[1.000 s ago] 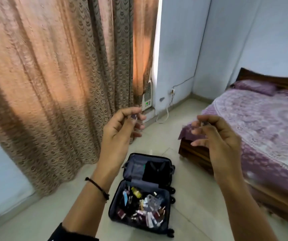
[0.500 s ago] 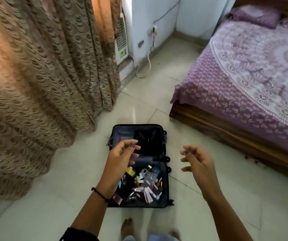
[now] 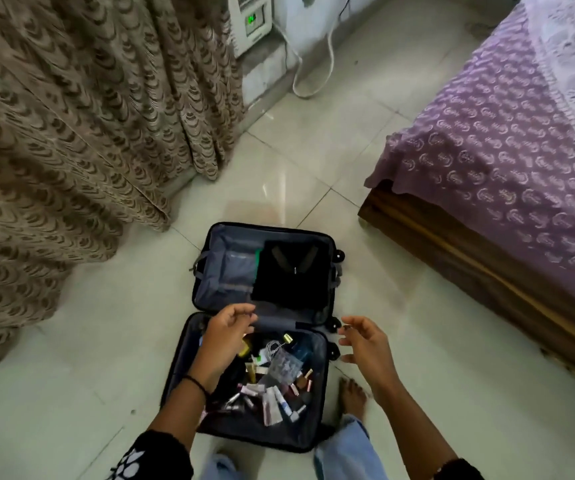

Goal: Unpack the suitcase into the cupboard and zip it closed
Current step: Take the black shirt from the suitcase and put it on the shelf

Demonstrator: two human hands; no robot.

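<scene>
The only writing in sight is a green lit readout on the white unit [image 3: 251, 19] by the wall, too blurred to read; the labels on the tubes and bottles [image 3: 272, 400] in the suitcase [image 3: 223, 271] are too small to make out

The suitcase lies open and flat on the tiled floor [image 3: 106, 358], between the patterned curtain [image 3: 71, 116] and the bed [image 3: 504, 150] with its purple printed sheet. Its far half holds a folded black garment [image 3: 289, 271]; its near half is littered with small cosmetics, a blister pack [image 3: 284, 363] and a gold-capped bottle

The left hand [image 3: 227, 336], a black band at its wrist, hovers over the near half's upper left corner, fingers loosely curled and slightly apart, gripping nothing. The right hand [image 3: 365, 344] hangs just off the suitcase's right edge, beside the wheels, fingers spread and relaxed, touching nothing. A bare foot [image 3: 350, 396] stands on the floor just beside the near half's right side
</scene>
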